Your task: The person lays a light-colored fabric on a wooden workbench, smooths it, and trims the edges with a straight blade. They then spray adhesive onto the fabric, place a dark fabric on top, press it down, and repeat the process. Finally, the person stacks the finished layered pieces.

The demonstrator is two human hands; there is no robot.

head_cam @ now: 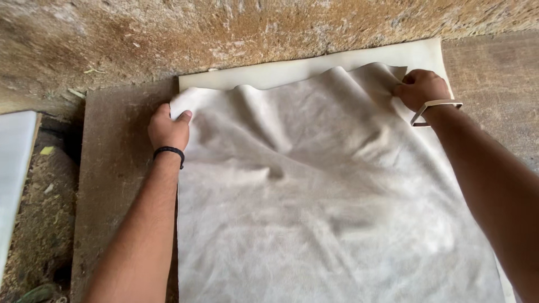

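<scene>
Pale grey fabric sheet [314,207] lay rumpled over a cream foam sheet [337,64], both on a brown board [118,185] against a rough wall [224,28]. Left hand [167,128] pinched the fabric's far-left corner, thumb on top; right hand [421,88] was closed on the far-right corner, fingers curled around the edge. Folds ran between the two grips — judged that an even outward pull from both corners, keeping the far edge parallel to the foam's edge, would flatten them best. Another white panel [14,168] sat well left.
</scene>
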